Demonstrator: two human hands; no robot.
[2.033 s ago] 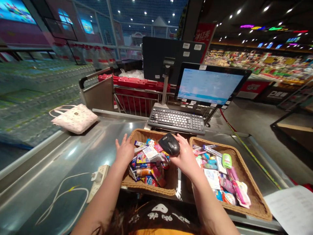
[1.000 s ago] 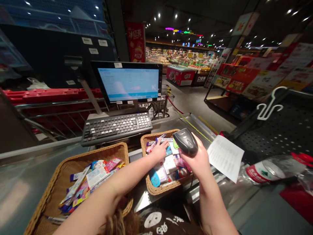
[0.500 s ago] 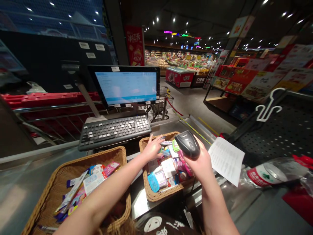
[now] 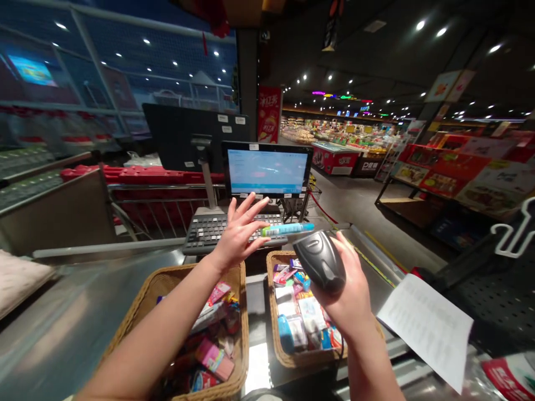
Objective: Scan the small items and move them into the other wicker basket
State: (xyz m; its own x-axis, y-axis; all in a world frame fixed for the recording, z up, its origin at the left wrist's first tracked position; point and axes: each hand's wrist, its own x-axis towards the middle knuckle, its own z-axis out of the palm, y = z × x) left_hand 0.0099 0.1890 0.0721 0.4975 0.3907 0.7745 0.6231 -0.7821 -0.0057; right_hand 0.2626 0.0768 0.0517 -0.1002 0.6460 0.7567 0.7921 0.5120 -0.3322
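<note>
Left hand point(image 4: 234, 238): five slender, tapering digits with rounded tips. Left forearm point(image 4: 167, 323), left of the right wicker basket point(image 4: 307, 361): smooth, bare to the view's edge. Right hand point(image 4: 350, 289): fingers partly hidden. Right forearm point(image 4: 370, 356), at the basket's right edge: likewise bare. Dark garment point(image 4: 264, 396), below the basket's left corner: a sliver only, pale-patched.

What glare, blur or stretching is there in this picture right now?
In the head view, glare whites out a patch between the baskets; in the same head view, text on the screen and paper is unreadable, the far-left bottles are blurred and the edges look stretched, while the scanner and blue tube look fairly clear.
</note>
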